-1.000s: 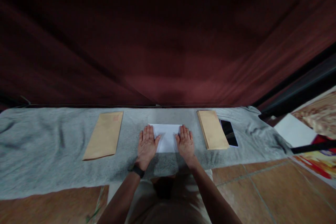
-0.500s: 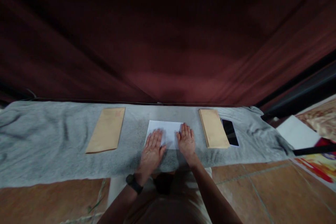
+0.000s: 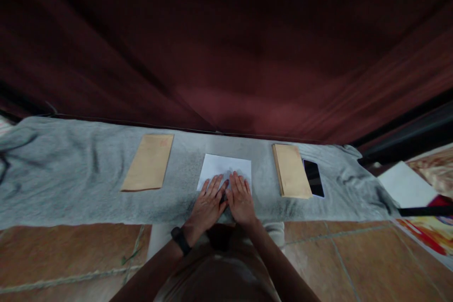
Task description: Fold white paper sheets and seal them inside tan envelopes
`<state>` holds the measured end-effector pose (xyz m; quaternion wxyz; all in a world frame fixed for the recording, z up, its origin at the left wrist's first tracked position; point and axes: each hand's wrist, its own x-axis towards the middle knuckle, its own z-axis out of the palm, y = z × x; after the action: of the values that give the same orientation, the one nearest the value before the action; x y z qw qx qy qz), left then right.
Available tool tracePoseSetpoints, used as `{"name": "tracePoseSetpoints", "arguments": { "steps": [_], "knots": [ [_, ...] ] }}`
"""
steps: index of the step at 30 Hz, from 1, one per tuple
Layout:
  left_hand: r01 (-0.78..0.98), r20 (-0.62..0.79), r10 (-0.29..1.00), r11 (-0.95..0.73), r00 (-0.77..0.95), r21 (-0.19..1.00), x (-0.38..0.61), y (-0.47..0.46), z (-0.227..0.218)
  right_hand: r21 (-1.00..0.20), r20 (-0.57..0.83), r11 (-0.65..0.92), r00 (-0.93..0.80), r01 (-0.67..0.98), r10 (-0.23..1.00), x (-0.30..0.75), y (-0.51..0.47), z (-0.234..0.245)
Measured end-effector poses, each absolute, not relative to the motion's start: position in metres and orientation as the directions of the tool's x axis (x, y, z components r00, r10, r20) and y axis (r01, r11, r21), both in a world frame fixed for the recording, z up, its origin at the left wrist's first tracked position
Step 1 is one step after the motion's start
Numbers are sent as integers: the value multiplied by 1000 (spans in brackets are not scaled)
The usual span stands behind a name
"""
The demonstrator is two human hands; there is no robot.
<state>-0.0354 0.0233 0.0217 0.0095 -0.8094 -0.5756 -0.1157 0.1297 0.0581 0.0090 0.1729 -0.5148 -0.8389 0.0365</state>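
A white sheet of paper point(image 3: 225, 167) lies on a grey cloth point(image 3: 71, 174) in front of me. My left hand point(image 3: 208, 204) and my right hand point(image 3: 240, 199) rest side by side on the sheet's near edge, palms down, fingers stretched flat and nearly touching each other. A dark band sits on my left wrist point(image 3: 180, 239). Neither hand holds anything.
A single brown envelope point(image 3: 149, 169) lies left of the sheet. A stack of brown envelopes point(image 3: 291, 171) lies to the right, with a black phone point(image 3: 313, 177) beside it. A dark red curtain point(image 3: 226, 56) hangs behind. Tiled floor point(image 3: 354, 264) and loose papers point(image 3: 406, 184) show at right.
Both hands slid from the sheet's left and right sides toward its near middle and now lie together. The camera view tilted slightly.
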Motion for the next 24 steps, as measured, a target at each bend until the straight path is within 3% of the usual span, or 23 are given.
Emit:
{"name": "tracePoseSetpoints", "arguments": {
  "steps": [7, 24],
  "knots": [
    [929, 186, 928, -348, 323, 124, -37, 20, 24, -206, 240, 516, -469, 831, 850, 141, 44, 5],
    [932, 198, 932, -334, 304, 140, -50, 6, 24, -124, 296, 453, -403, 883, 866, 179, 43, 0]
  ]
}}
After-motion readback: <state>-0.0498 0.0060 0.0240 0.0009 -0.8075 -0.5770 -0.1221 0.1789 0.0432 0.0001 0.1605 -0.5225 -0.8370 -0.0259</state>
